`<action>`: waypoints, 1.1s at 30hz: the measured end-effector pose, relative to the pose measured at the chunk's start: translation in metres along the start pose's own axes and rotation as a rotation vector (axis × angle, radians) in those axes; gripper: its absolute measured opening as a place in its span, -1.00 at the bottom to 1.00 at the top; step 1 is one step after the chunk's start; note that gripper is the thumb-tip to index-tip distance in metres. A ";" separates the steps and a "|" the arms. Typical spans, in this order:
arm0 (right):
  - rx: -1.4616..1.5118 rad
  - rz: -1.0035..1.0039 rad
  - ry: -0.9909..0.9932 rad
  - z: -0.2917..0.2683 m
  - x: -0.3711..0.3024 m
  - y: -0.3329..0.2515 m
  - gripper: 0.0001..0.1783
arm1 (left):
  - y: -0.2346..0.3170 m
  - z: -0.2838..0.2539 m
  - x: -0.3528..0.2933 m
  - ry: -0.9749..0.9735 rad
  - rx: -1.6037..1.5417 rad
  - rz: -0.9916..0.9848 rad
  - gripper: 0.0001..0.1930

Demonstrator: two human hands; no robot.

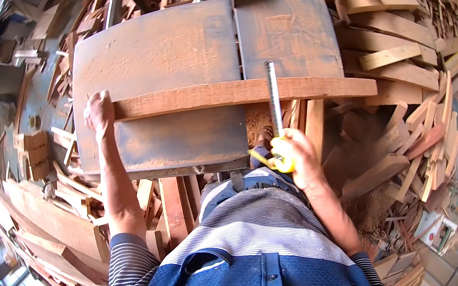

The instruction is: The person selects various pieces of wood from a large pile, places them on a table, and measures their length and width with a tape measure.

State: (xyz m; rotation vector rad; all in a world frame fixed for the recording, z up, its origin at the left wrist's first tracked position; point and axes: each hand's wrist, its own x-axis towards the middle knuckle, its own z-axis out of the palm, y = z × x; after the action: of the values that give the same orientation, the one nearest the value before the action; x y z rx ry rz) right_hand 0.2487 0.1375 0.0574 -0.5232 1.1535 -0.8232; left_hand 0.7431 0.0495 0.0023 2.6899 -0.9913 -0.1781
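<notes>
A long reddish-brown wooden beam (pixel 191 99) lies crosswise over a dusty metal machine table (pixel 153 52), its right end reaching past the table edge. At the beam's left end, my left hand (pixel 99 111) is closed on it, with the fingertips partly hidden. My right hand (pixel 302 155) grips a yellow tape measure (pixel 285 162) below the beam, near my waist. From its case, the tape's blade runs straight up and crosses over the beam's right half.
Stacked curved planks (pixel 385 26) fill the right side, with many loose offcuts below them. At lower left stand more boards (pixel 60 220). A narrow slot (pixel 236 38) separates the two metal table plates. Sawdust covers both plates and the floor by my feet.
</notes>
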 end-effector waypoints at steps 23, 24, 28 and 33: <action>-0.075 0.232 -0.161 0.152 0.020 0.076 -0.65 | -0.008 0.004 0.003 0.012 0.006 -0.068 -0.58; -0.077 0.234 -0.162 0.153 0.019 0.077 -0.65 | -0.009 0.004 0.003 0.008 0.006 -0.071 -0.58; -0.110 0.217 -0.159 0.154 0.016 0.086 -0.65 | -0.007 0.004 0.003 0.004 0.014 -0.061 -0.57; -0.146 0.212 -0.160 0.152 0.018 0.092 -0.64 | -0.007 0.002 0.002 0.000 0.021 -0.056 -0.57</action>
State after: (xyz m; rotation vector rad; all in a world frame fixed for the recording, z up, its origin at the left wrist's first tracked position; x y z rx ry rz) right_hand 0.4220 0.1718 0.0309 -0.5653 1.1044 -0.5080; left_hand 0.7483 0.0529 -0.0014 2.7384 -0.9228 -0.1793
